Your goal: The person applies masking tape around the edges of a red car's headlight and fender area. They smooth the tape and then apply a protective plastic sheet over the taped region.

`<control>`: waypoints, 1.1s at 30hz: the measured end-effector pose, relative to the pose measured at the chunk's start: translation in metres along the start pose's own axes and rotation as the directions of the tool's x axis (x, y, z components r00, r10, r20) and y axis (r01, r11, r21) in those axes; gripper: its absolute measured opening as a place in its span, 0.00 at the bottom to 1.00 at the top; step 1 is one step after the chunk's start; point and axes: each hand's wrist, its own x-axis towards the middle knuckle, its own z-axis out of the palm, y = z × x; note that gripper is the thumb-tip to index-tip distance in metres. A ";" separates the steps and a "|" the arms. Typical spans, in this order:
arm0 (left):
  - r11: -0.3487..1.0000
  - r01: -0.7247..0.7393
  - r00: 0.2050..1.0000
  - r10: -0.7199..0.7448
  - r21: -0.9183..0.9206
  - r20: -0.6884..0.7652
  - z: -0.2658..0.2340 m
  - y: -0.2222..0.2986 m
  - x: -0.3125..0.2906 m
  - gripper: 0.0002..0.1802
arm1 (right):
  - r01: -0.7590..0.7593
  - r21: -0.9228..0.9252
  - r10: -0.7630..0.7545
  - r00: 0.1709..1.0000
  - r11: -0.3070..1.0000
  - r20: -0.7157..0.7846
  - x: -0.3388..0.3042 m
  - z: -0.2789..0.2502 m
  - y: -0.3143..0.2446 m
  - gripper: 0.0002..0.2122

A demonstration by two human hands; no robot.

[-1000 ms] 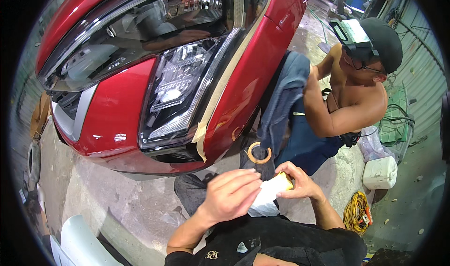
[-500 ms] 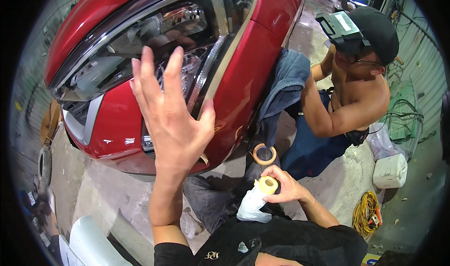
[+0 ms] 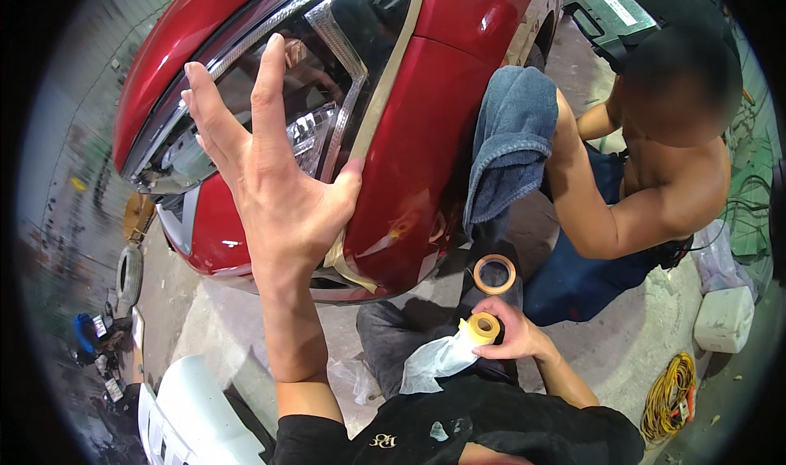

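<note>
Head view: left hand (image 3: 274, 191) raised, fingers spread, thumb touching beige masking tape (image 3: 370, 129) along the red car's headlight (image 3: 270, 97) edge; right hand (image 3: 503, 334) grips a yellow-cored masking-film roll (image 3: 458, 346) near the body.

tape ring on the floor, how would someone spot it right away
Start at the red car and go down below its front corner to the concrete floor. The tape ring lies flat there, just above the right hand. It is a thin tan hoop with an open middle, unlike the yellowish roll with plastic film that the hand holds.
</note>
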 end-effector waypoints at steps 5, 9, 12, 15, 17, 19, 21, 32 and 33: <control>0.999 -0.046 0.999 0.046 0.018 -0.005 0.004 0.008 0.009 0.62 | 0.043 -0.017 -0.044 0.999 0.999 -0.003 0.004 -0.010 0.003 0.33; 0.996 -0.085 0.996 0.086 0.018 -0.017 0.007 0.012 0.013 0.60 | 0.049 -0.022 -0.050 0.998 0.999 -0.034 0.004 -0.012 0.004 0.31; 0.993 -0.113 0.993 0.113 0.017 -0.028 0.011 0.016 0.016 0.58 | 0.065 -0.025 -0.066 0.997 0.998 -0.049 0.002 -0.014 0.009 0.31; 0.992 -0.124 0.991 0.125 0.021 -0.051 0.015 0.021 0.018 0.57 | 0.070 -0.054 -0.072 0.997 0.996 -0.042 0.001 -0.014 0.009 0.32; 0.989 -0.135 0.988 0.139 0.064 -0.062 0.015 0.024 0.019 0.56 | 0.077 -0.104 -0.079 0.997 0.992 -0.017 0.001 -0.014 0.003 0.33; 0.991 -0.129 0.987 0.132 0.043 -0.086 0.017 0.026 0.017 0.53 | 0.055 -0.023 -0.057 0.997 0.998 -0.056 0.001 -0.008 -0.002 0.32; 0.989 -0.149 0.980 0.149 0.004 -0.132 0.018 0.024 0.012 0.48 | 0.086 -0.014 -0.086 0.993 0.996 -0.086 0.002 -0.005 -0.002 0.31; 0.589 0.191 0.859 0.287 -0.785 0.424 -0.005 0.046 -0.139 0.29 | 0.476 0.047 -0.477 0.879 0.878 0.000 0.041 -0.015 -0.067 0.15; 0.596 0.240 0.847 0.258 -0.767 0.466 -0.002 0.046 -0.155 0.30 | 0.473 0.018 -0.473 0.881 0.881 0.013 0.042 -0.016 -0.073 0.15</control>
